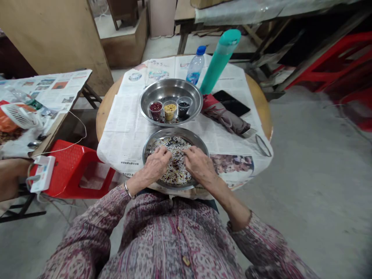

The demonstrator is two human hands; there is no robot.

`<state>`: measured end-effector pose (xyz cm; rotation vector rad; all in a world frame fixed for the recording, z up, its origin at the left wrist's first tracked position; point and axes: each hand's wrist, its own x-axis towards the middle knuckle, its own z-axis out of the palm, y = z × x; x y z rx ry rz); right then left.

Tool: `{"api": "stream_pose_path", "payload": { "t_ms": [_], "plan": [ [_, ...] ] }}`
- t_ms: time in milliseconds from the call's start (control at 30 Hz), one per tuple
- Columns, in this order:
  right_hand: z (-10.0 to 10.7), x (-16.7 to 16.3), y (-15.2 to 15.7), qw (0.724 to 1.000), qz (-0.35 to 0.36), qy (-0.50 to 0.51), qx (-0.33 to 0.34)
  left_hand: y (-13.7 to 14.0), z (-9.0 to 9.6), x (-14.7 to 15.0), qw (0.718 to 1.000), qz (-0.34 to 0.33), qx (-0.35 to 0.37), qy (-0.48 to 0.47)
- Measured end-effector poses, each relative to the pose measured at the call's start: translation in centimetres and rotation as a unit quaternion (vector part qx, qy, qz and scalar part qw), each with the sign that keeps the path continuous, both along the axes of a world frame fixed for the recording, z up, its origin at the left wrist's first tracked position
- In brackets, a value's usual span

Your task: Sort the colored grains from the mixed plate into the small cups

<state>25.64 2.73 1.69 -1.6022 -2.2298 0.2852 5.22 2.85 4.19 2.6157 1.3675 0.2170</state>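
Worktop [264,104], round and wooden-edged, lies under newspaper [120,130], probably spread to keep its surface clean. Beyond the near tray stands a deep steel basin [171,88], apparently there to catch anything spilled around its cups. Nearest the person, the shallow steel tray [194,138] carries the mixed grains [176,149], likely set close for easy reach. A teal bottle [219,62], a cloth bundle [226,115], a clear bottle [195,69] and a dark flat device [232,102] seem parked out of the way. The left hand [158,162] and the right hand [201,166] are at the grains from either side, fingers curled downward with tips bunched; whether they are closed, or pinch any grain, cannot be told. A red-filled cup [156,111], a yellow-filled cup [170,111] and a black-filled cup [183,109] seemingly keep kinds apart. Palms are hidden, hands cover parts of the tray, the bundle may be an umbrella, and single grains are too small to identify.
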Motion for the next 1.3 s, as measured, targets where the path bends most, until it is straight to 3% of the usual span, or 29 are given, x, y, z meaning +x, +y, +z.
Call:
{"api": "stream_pose_path", "payload": {
  "t_ms": [67, 167, 367, 500, 600, 867, 1033, 1200, 1300],
  "plan": [
    [-0.1, 0.1, 0.9, 0.999, -0.033, -0.008, -0.001, 1.0, -0.1, -0.6, 0.999, 0.051, 0.014, -0.002],
    [-0.8, -0.5, 1.7, 0.998, -0.045, -0.025, -0.029, 2.0, -0.9, -1.0, 0.995, 0.095, -0.027, -0.008],
    [-1.8, -2.8, 2.9, 0.998, 0.011, 0.037, -0.058, 2.9, -2.1, 1.5, 0.989, 0.094, -0.101, -0.056],
    [-1.0, -2.7, 3.3, 0.987, -0.005, 0.099, -0.129, 3.1, -1.7, 2.2, 0.975, 0.124, -0.146, -0.11],
    [-0.2, -2.0, 2.3, 0.977, 0.004, 0.153, -0.148, 2.2, -1.2, 1.8, 0.973, 0.093, -0.145, -0.151],
    [-0.4, -0.1, -2.5, 0.98, 0.099, 0.171, -0.021, -3.0, 1.1, 0.0, 0.988, -0.073, -0.11, -0.085],
    [-1.2, 1.3, -3.0, 0.989, 0.054, 0.13, 0.054, -3.9, 2.3, -1.2, 0.996, -0.026, -0.087, -0.001],
    [-2.1, 1.7, -3.2, 0.99, 0.052, 0.109, 0.066, -4.3, 2.2, -0.2, 0.986, -0.017, -0.152, 0.062],
    [-2.5, 1.6, -3.3, 0.987, 0.051, 0.131, 0.076, -3.7, 1.8, 0.9, 0.987, 0.004, -0.149, 0.066]
  ]
}}
